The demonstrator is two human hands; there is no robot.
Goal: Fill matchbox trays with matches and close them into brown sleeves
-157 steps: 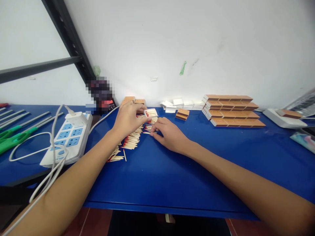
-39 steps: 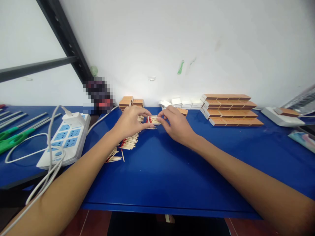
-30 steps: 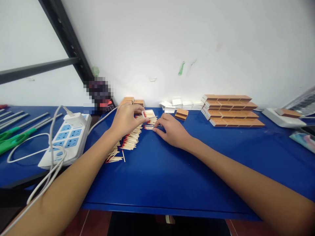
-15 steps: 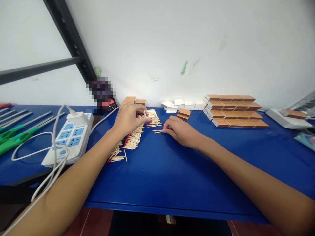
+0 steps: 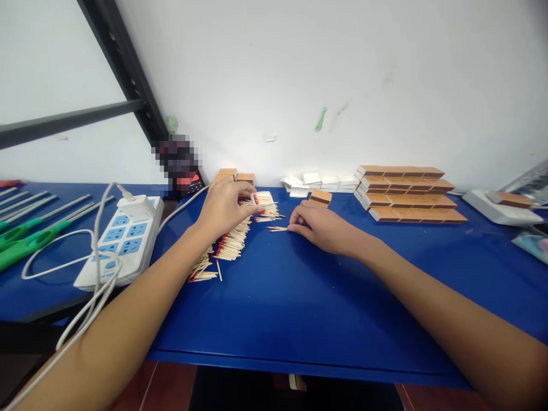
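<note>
My left hand (image 5: 226,205) grips a white matchbox tray (image 5: 266,195) between thumb and fingers; red-tipped matches stick out of it to the right. Closed in a pinch, my right hand (image 5: 314,224) holds a few matches (image 5: 277,229) by their plain ends, with the red heads pointing left. Below my left hand lies a long heap of loose matches (image 5: 231,242) on the blue table. One single match (image 5: 219,270) rests apart at the heap's near end. An orange-brown matchbox sleeve (image 5: 321,197) lies just behind my right hand.
Stacked matchboxes (image 5: 411,197) stand at the back right, beside several white trays (image 5: 329,182). More matchboxes (image 5: 237,174) sit behind my left hand. A power strip (image 5: 124,240) with a white cable and green-handled tools (image 5: 38,231) are at the left. A white device (image 5: 500,206) lies far right.
My right hand has shifted slightly to the right with the matches, drawing a little away from the tray. My left hand has stayed in place on the tray.
</note>
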